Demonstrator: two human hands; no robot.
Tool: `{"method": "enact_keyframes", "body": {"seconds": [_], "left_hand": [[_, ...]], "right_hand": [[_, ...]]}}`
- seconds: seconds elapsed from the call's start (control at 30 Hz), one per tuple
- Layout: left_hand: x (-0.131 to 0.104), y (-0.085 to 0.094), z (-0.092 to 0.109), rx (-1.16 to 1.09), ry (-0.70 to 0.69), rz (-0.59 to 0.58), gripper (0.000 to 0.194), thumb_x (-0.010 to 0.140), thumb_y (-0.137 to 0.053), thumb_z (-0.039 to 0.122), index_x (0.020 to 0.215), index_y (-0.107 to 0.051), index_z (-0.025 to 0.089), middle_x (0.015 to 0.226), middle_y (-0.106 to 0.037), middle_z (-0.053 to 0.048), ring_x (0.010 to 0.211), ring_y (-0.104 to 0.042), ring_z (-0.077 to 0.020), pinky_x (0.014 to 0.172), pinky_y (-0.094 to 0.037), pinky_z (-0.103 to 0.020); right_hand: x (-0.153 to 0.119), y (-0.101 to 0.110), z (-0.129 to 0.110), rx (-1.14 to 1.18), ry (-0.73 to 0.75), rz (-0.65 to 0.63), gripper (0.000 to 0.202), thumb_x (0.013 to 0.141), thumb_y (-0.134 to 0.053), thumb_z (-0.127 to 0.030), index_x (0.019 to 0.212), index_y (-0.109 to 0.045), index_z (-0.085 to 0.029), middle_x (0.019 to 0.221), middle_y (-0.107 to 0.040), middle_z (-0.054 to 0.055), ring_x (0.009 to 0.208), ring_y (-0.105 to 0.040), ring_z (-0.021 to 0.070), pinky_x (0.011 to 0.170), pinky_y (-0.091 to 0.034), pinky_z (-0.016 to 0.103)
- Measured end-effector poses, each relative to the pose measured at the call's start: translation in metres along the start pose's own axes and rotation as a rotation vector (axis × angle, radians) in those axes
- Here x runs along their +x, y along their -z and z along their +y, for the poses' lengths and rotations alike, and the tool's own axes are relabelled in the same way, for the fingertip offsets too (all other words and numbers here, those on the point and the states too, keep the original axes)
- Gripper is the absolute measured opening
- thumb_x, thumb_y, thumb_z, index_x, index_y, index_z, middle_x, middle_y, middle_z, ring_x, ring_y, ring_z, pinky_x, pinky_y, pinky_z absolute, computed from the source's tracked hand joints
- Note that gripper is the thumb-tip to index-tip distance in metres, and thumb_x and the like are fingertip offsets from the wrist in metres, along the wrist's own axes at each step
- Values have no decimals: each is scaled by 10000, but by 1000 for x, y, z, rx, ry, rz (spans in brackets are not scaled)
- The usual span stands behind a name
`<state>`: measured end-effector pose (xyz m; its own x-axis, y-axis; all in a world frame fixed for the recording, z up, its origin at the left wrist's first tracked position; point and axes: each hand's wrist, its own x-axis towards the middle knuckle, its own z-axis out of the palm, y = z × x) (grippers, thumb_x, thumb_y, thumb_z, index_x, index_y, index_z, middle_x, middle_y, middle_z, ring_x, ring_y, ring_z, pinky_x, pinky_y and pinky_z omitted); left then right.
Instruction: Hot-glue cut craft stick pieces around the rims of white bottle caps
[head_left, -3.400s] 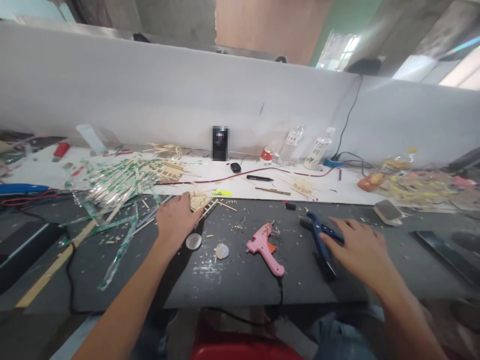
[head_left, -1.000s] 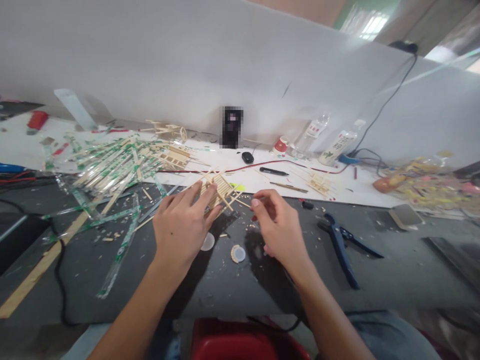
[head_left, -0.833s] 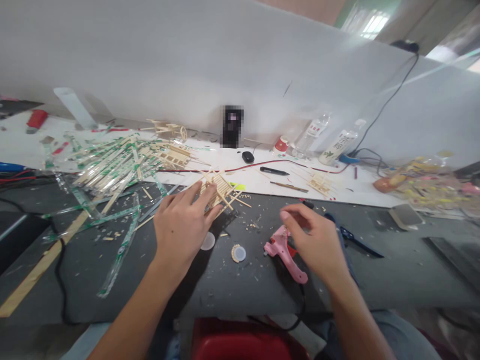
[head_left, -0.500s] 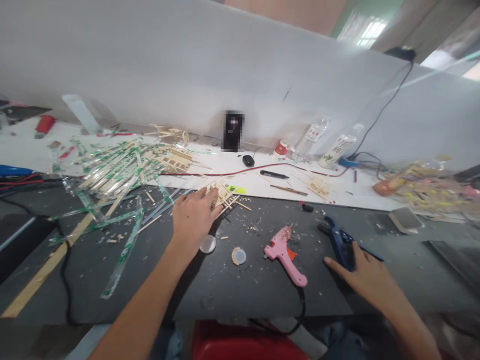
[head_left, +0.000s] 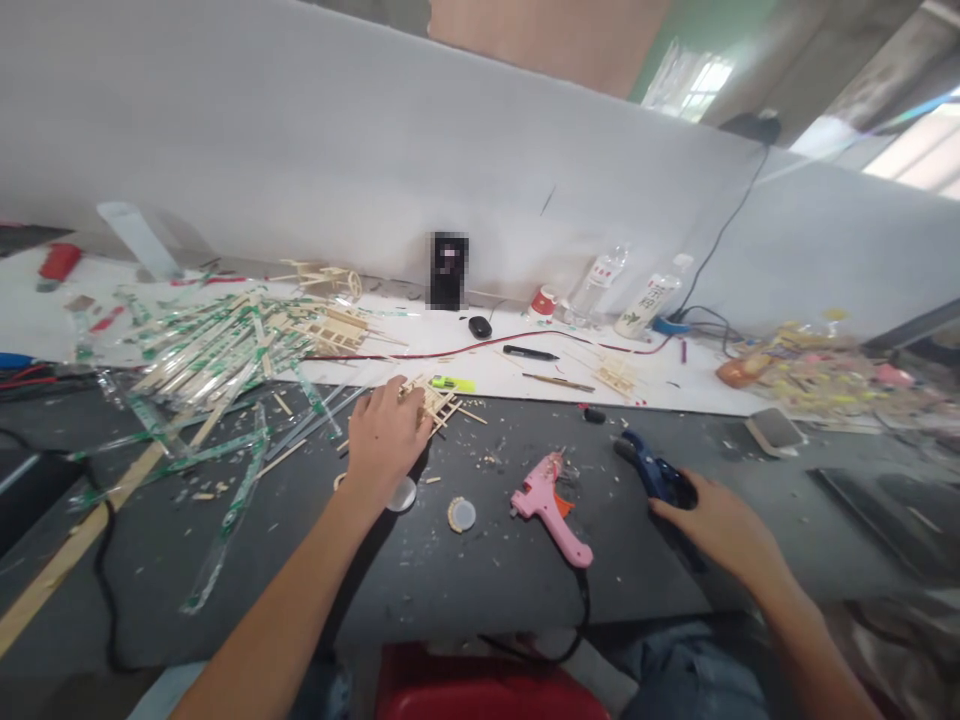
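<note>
My left hand (head_left: pixel 386 440) lies over a small frame of thin wooden sticks (head_left: pixel 442 410), its fingers curled on the part beneath them and hiding it. My right hand (head_left: pixel 716 515) is closed around the handle of a dark blue hand tool (head_left: pixel 649 470), the thumb on the near side and the fingers on the far side. The tool's black head points away to the left, and its exact kind is unclear. Between my hands a pink glue gun (head_left: pixel 551 510) rests on its side. Two small round discs are near my left wrist, the right one a pale disc (head_left: pixel 463 514) with a wooden rim.
Plastic-wrapped wooden strips (head_left: pixel 202 350) are piled at the left. Along the wall stand a phone (head_left: pixel 448 272), a paper cup (head_left: pixel 543 303) and two bottles. A yellow highlighter (head_left: pixel 454 384), a black pen (head_left: pixel 531 353) and a sanding block (head_left: pixel 776 432) lie around. The glue gun's cord hangs over the front edge.
My right hand has gone from reaching over the blue tool to gripping its handle, and the tool has turned slightly. My left hand stays at the stick frame. The view has shifted rightward.
</note>
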<state>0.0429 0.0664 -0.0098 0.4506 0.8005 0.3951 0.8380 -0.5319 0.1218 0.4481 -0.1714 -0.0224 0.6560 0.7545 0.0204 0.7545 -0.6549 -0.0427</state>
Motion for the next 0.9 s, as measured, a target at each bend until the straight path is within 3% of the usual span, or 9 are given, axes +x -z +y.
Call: {"method": "enact_keyframes", "body": {"seconds": [0.17,0.3,0.47,0.6,0.67,0.7,0.8,0.9], "left_hand": [[3,-2,-5,-43,-145,56,339,1010,-686,308,1334,-658,213,1475,-616,-122,1267,-643,-312,1053,-547,-563],[5,-5,-8,-107,-266,60,295,1011,-685,292,1296,-682,214,1461,-632,-116,1272,-643,-306,1077,-530,-568],[10,-5,-4,-274,-373,123,242,1006,-695,278,1234,-710,199,1419,-668,-111,1281,-644,-306,1096,-514,-581],[3,26,21,-496,-411,238,155,1037,-638,226,1148,-740,190,1125,-786,-57,1102,-735,-243,1034,-560,-513],[-7,51,37,-604,-349,291,210,1074,-562,233,1185,-740,233,988,-798,-25,840,-740,-147,820,-606,-304],[-12,64,43,-651,-294,318,220,1082,-544,244,1199,-729,218,938,-791,-22,752,-714,-128,725,-588,-256],[-26,95,54,-739,-135,322,194,1071,-552,219,1104,-740,182,802,-763,-2,606,-653,-111,602,-537,-219],[-34,110,51,-792,-81,261,158,1028,-629,261,998,-780,223,723,-770,31,522,-638,-112,509,-494,-215]], "right_hand": [[-17,21,-10,101,-132,70,765,792,-546,-610,1314,-714,-77,1146,-780,270,1055,-724,518,900,-542,607],[-35,38,-30,277,-114,135,704,788,-508,-559,1309,-696,-126,1092,-799,212,997,-758,439,905,-576,529],[-58,56,-77,500,71,146,552,779,-577,-491,1242,-674,-207,1116,-783,115,1011,-752,321,940,-579,409],[-80,77,-125,715,299,82,289,861,-653,-442,1039,-710,-222,926,-750,54,851,-716,263,773,-586,345],[-90,86,-148,771,381,22,199,922,-633,-420,951,-697,-233,812,-706,18,732,-673,225,660,-553,306],[-95,90,-160,796,407,1,190,943,-624,-413,902,-679,-236,760,-675,4,685,-646,212,625,-532,296],[-105,96,-189,867,476,-42,201,979,-611,-399,860,-637,-239,761,-660,5,705,-636,210,660,-520,305],[-111,96,-208,891,506,-93,134,994,-608,-364,971,-646,-238,882,-694,24,798,-649,219,747,-518,323]]}}
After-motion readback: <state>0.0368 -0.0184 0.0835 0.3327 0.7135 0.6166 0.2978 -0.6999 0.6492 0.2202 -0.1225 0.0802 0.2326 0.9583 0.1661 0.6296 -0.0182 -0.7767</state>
